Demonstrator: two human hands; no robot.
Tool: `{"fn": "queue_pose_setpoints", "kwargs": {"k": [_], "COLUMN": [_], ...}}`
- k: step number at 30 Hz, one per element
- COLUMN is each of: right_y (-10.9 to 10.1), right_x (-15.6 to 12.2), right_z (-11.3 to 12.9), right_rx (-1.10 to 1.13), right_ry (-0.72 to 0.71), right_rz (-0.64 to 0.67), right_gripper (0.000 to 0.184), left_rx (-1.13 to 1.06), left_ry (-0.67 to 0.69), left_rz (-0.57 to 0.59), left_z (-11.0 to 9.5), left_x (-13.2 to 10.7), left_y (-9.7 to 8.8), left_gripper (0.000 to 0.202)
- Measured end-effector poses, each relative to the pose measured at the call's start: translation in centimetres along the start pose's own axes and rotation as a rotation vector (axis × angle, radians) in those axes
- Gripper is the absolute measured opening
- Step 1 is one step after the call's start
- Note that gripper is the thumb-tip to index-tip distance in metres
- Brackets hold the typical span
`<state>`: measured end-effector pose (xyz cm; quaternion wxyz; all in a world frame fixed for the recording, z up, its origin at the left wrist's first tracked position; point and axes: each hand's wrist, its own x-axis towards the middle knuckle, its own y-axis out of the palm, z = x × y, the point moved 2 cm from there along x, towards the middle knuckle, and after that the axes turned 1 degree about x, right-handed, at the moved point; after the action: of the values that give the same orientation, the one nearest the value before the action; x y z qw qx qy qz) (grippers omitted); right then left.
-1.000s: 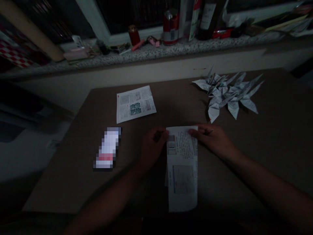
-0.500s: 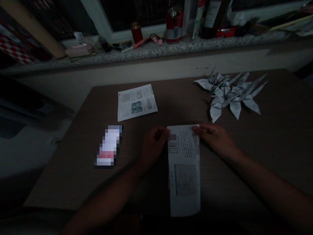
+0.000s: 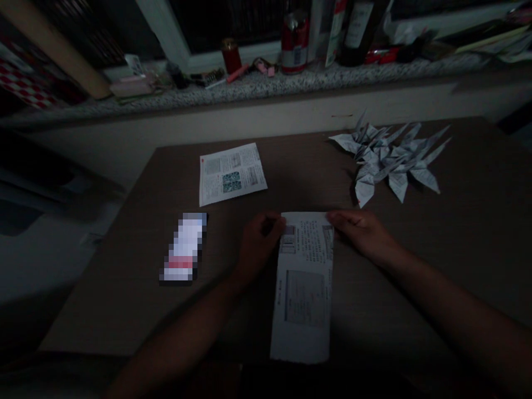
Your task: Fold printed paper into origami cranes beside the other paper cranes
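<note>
A long folded printed sheet [image 3: 303,293] lies on the brown table [image 3: 457,233] right in front of me. My left hand [image 3: 257,246] pinches its top left corner with curled fingers. On the top right corner my right hand [image 3: 366,235] does the same, fingers bent onto the paper's edge. The sheet's lower end reaches the table's near edge and is skewed slightly to the left.
A second printed sheet [image 3: 231,173] lies flat further back. A pile of folded paper cranes [image 3: 388,160] sits at the back right. A blurred white packet [image 3: 183,249] lies to the left. The stone window ledge [image 3: 266,86] behind holds a red can [image 3: 294,41], bottles and clutter.
The folded sheet has swung a little, its lower end shifting left. Both hands stay on its top corners, almost where they were.
</note>
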<state>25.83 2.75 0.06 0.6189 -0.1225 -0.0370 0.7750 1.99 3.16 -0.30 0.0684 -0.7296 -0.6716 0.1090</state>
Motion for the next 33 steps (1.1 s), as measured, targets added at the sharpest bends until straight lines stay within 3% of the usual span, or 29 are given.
{"fn": "queue_pose_setpoints", "kwargs": {"k": [7, 10, 14, 24, 28, 33], "right_y": [0.5, 0.6, 0.6, 0.4, 0.1, -1.1], "right_x": [0.5, 0.2, -0.1, 0.9, 1.3, 2.0], "right_z": [-0.8, -0.7, -0.4, -1.0, -1.5, -0.6], "right_rx": [0.149, 0.211, 0.17, 0.13, 0.058, -0.232], "right_ry": [0.06, 0.108, 0.148, 0.141, 0.077, -0.202], "right_rz": [-0.02, 0.047, 0.123, 0.034, -0.006, -0.279], "right_gripper": [0.051, 0.052, 0.04, 0.031, 0.033, 0.03], "left_rx": [-0.007, 0.003, 0.005, 0.139, 0.212, 0.317], "left_ry": [0.012, 0.008, 0.019, 0.088, 0.089, 0.117], "left_rz": [0.003, -0.024, -0.028, 0.069, 0.082, 0.082], "left_z": [0.1, 0.1, 0.2, 1.2, 1.1, 0.4], "left_x": [0.1, 0.2, 0.4, 2.4, 2.8, 3.0], "left_y": [0.1, 0.0, -0.2, -0.5, -0.5, -0.4], "left_gripper": [0.023, 0.024, 0.024, 0.018, 0.019, 0.015]}}
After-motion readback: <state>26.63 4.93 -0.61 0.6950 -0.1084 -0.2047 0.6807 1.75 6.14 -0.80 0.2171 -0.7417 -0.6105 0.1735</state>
